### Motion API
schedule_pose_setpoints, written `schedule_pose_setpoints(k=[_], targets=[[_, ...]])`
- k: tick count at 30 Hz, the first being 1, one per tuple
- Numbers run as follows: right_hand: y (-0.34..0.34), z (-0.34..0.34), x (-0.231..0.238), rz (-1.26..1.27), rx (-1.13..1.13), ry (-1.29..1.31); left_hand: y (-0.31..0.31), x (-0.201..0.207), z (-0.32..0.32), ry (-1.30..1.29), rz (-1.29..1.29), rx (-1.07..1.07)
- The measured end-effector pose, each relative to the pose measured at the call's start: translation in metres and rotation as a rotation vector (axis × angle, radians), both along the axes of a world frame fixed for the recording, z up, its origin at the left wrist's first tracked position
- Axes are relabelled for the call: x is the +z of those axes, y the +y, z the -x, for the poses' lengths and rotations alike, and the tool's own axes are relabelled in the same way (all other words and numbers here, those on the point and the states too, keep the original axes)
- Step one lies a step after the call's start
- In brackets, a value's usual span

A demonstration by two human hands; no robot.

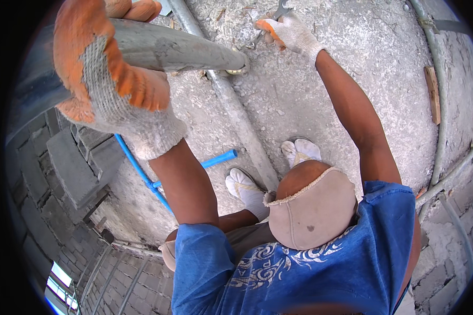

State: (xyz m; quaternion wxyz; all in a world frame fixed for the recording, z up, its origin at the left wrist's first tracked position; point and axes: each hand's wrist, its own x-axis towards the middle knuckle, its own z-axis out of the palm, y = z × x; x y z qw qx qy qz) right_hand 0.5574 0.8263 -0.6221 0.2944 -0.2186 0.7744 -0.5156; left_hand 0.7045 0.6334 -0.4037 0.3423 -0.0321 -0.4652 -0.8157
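Observation:
My left hand (pixel 108 84), in a white knit glove with an orange coated palm, is wrapped round a thick grey metal pipe (pixel 168 48). This pipe rises from the floor toward the upper left. My right hand (pixel 291 34), in a similar glove, is closed on a metal wrench (pixel 282 10) low over the concrete. The wrench's forked end shows beyond the fingers; the glove hides part of its handle. The standing pipe's lower end meets the floor beside a second grey pipe (pixel 239 118), which lies along the ground.
Blue plastic pipes (pixel 219 158) run beneath my left forearm. Grey concrete blocks (pixel 71 165) are stacked at the left. A piece of wood (pixel 432 94) leans by a metal pipe (pixel 442 68) on the right. My feet in white socks and sandals (pixel 245 191) straddle the lying pipe.

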Motion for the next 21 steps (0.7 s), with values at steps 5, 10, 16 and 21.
schedule_pose_setpoints(k=[5, 10, 16, 21], targets=[[-0.053, 0.033, -0.008, -0.021, 0.285, 0.292, -0.008, -0.002, -0.002, -0.344, 0.451, 0.516], [-0.097, 0.044, -0.016, -0.034, 0.271, 0.014, -0.028, -0.006, -0.008, -0.227, 0.397, 0.292], [-0.129, 0.047, -0.004, -0.144, 0.358, 0.174, -0.019, -0.009, -0.005, -0.320, 0.534, 0.463], [-0.107, 0.010, 0.016, -0.083, 0.307, 0.649, -0.024, -0.008, -0.007, -0.220, 0.333, 0.242]])
